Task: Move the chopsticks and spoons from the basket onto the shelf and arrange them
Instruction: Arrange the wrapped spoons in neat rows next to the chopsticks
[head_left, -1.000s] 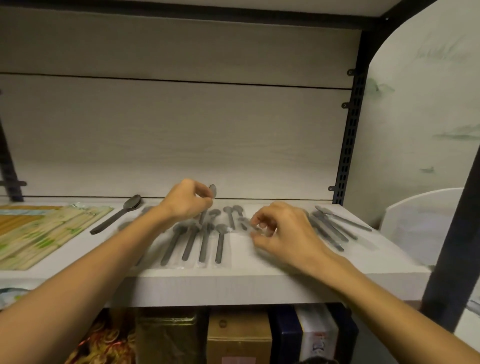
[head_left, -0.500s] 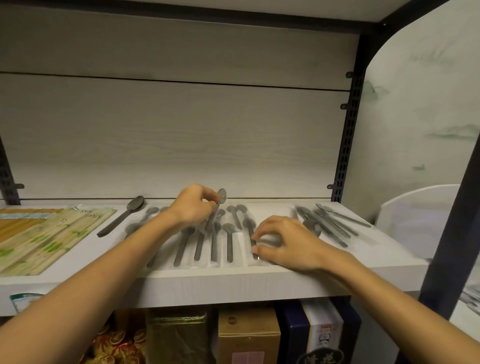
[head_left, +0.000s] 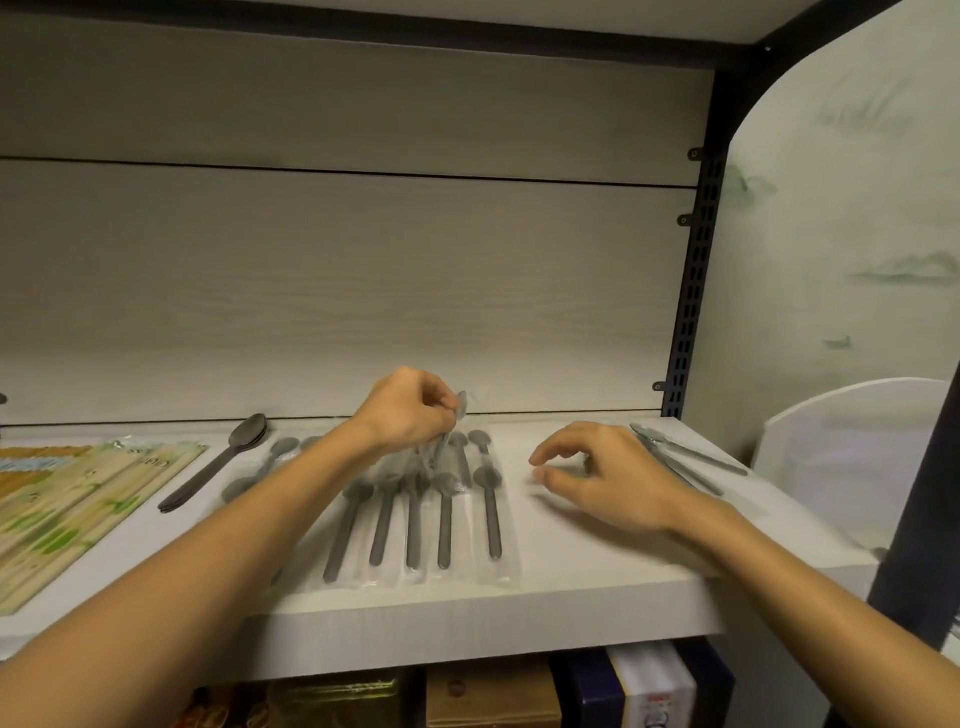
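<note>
The left hand (head_left: 410, 410), just above the middle of the frame, pinches a wrapped spoon (head_left: 451, 426) between thumb and curled fingers; the spoon stands steeply tilted, bowl up near the fingertips and handle running down and slightly left toward the row below. The right hand (head_left: 608, 478), right of centre, hovers just over the shelf (head_left: 597, 582) with fingers loosely curled and holding nothing. Half a second ago that hand lay lower and further left, fingertips pressed on the rightmost wrapped spoon of the row; it has since lifted off and drawn away to the right, leaving that spoon lying alone in its wrapper. The left hand has kept its grip, with the held spoon at much the same tilt. Below the left hand a row of spoons (head_left: 415, 514) in clear wrappers lies on the shelf, long axes running front to back, bowls toward the back wall and handles toward the front edge, nearly parallel. Left of them a dark bare spoon (head_left: 218, 462) lies diagonally, bowl at the upper right, handle toward the lower left. At the far left edge packs of chopsticks (head_left: 67, 514) lie flat, angled the same diagonal way. Behind the right hand more spoons (head_left: 685, 457) lie slanted toward the lower right.
</note>
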